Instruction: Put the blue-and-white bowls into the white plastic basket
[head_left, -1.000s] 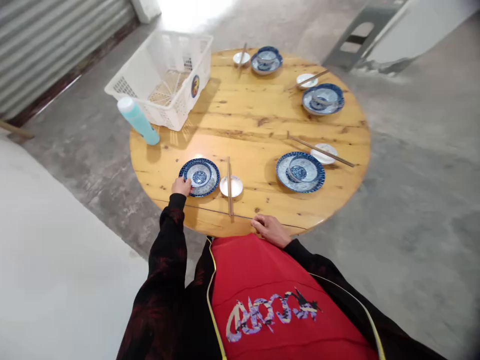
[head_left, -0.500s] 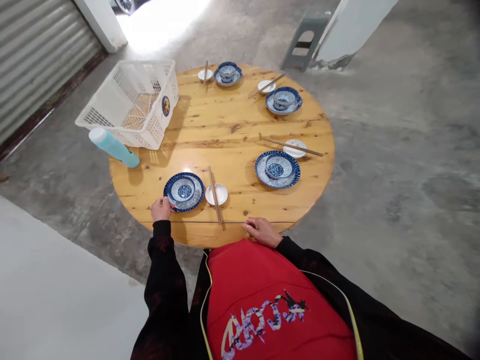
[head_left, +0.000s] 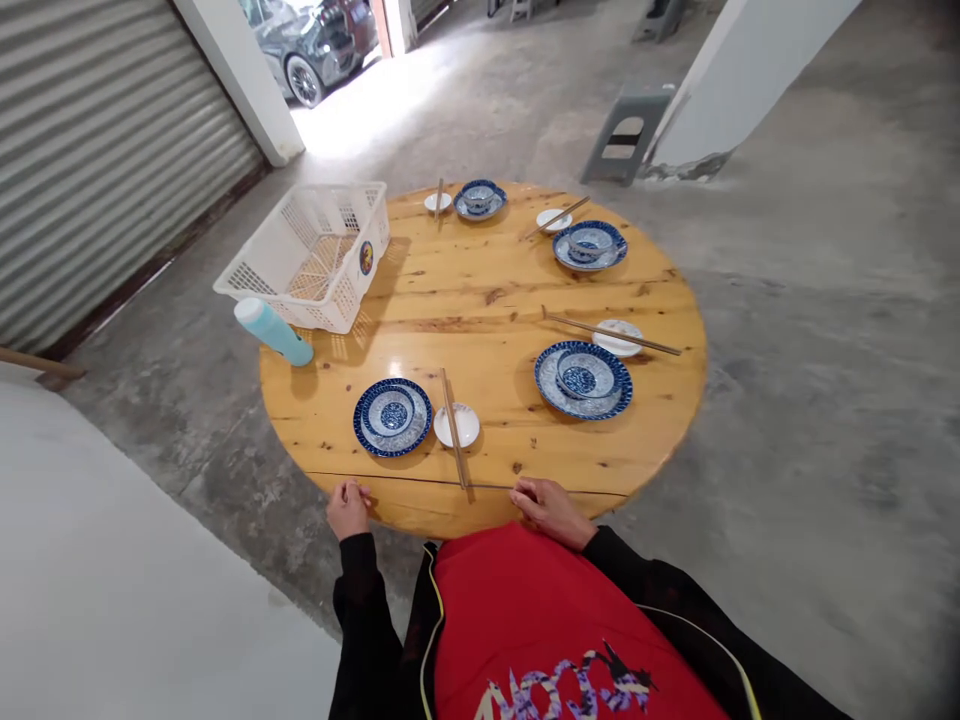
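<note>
The left hand (head_left: 347,507) rests at the near edge of the round wooden table (head_left: 480,290), fingers curled loosely and holding nothing; whether the fingertips press the rim is hard to make out. The right hand (head_left: 551,510) lies flat and empty on the same near edge, its wrist cut off by the red apron (head_left: 540,620), which also hides the table's nearest rim.

Just beyond the left hand sits a blue patterned plate (head_left: 393,416) with a small bowl (head_left: 390,409) nested on it. Beside it to the right is a white saucer (head_left: 457,425), and a pair of chopsticks (head_left: 453,427) lies across the saucer's left side, long axis running from the near edge toward the table's centre, its near tips between the two hands.

Further right is a second plate and bowl (head_left: 583,379), with another saucer and chopsticks (head_left: 613,335) behind it. Two more settings stand at the far edge, too small to read. At the left edge, a teal bottle (head_left: 273,331) leans against a white basket (head_left: 307,255) that overhangs the table.
</note>
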